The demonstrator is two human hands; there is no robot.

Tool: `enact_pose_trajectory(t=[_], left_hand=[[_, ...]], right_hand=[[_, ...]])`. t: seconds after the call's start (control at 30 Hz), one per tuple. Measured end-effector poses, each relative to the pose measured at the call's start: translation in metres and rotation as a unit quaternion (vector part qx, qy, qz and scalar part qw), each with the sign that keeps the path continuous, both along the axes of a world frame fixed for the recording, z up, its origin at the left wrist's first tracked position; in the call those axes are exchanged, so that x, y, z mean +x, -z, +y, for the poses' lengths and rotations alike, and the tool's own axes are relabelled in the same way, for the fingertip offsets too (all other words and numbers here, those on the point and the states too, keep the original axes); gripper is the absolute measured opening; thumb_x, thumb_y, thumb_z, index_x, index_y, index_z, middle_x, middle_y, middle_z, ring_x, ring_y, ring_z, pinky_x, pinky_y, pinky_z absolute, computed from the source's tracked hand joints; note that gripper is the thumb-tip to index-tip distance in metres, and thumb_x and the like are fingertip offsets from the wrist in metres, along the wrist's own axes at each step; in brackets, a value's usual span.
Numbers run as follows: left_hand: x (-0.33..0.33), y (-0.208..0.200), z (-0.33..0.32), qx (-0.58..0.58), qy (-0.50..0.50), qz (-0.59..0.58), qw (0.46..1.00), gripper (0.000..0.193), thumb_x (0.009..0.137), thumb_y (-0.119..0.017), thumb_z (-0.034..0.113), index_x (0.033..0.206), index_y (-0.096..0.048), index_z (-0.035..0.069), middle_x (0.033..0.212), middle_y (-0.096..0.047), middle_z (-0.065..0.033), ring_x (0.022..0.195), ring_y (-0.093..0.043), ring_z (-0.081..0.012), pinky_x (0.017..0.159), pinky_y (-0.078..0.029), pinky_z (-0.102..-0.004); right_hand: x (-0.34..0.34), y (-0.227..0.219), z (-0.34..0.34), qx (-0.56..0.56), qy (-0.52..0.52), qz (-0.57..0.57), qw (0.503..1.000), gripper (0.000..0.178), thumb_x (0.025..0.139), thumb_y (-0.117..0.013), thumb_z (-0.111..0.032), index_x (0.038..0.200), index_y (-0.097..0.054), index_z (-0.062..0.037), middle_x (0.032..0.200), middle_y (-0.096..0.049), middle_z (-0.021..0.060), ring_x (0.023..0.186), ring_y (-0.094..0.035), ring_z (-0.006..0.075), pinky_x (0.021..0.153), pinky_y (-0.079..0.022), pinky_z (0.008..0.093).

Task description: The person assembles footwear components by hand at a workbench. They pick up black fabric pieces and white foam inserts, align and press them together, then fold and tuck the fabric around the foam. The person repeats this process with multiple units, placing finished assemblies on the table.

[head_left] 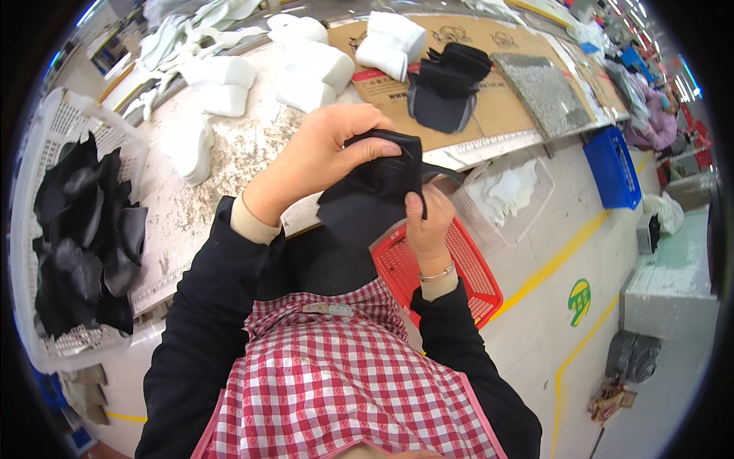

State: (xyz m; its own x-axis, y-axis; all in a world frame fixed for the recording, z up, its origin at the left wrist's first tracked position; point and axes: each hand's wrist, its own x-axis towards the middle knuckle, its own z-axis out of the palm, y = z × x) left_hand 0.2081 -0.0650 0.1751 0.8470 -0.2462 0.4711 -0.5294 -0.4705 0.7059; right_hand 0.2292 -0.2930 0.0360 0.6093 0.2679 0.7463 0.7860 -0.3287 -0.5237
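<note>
Both my hands hold a black shoe-upper piece (371, 187), soft and folded over along its top edge, in front of me at the table's near edge. My left hand (336, 145) pinches its upper fold between thumb and fingers. Lower down at the right edge, my right hand (432, 222) grips the same piece with the thumb in front; its other fingers are mostly hidden behind. Beyond my hands, a stack of black pieces (447, 84) lies on flattened cardboard (497, 115). Stacked white padded pieces (313, 73) stand on the worn white table (252, 138).
A white plastic basket (50, 130) of black pieces stands at the left. Below my right hand is a red basket (466, 268), beside a clear bin (527, 206) with white scraps. A grey speckled slab (543, 92) lies on the cardboard. Farther right are a blue crate (612, 168) and another person (650, 118).
</note>
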Motion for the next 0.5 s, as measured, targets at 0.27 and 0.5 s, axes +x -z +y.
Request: enact_pose_trajectory(t=[0.27,0.5], left_hand=[[-0.004,0.035,0.014,-0.291,0.047,0.183,0.938,0.023,0.098,-0.075,0.012,0.117,-0.07,0.0,0.105,-0.07,0.0005,0.096,-0.065,-0.0083,0.09,-0.052,-0.0248],[0.005,-0.031,0.021,-0.427,0.024,-0.001,0.904,0.027,0.103,-0.071,0.019,0.12,-0.069,-0.001,0.109,-0.073,-0.0024,0.101,-0.065,-0.0086,0.095,-0.05,-0.025]], right_hand=[[-0.009,-0.005,-0.034,-0.066,-0.097,0.196,0.974,0.042,0.107,-0.059,-0.031,0.076,-0.062,-0.0025,0.069,-0.058,0.0109,0.063,-0.06,0.0332,0.057,-0.045,0.0422],[-0.004,-0.113,-0.04,0.134,0.038,-0.007,0.99,0.027,0.105,-0.061,-0.023,0.086,-0.061,-0.0034,0.085,-0.062,0.0102,0.077,-0.059,0.0241,0.07,-0.046,0.033]])
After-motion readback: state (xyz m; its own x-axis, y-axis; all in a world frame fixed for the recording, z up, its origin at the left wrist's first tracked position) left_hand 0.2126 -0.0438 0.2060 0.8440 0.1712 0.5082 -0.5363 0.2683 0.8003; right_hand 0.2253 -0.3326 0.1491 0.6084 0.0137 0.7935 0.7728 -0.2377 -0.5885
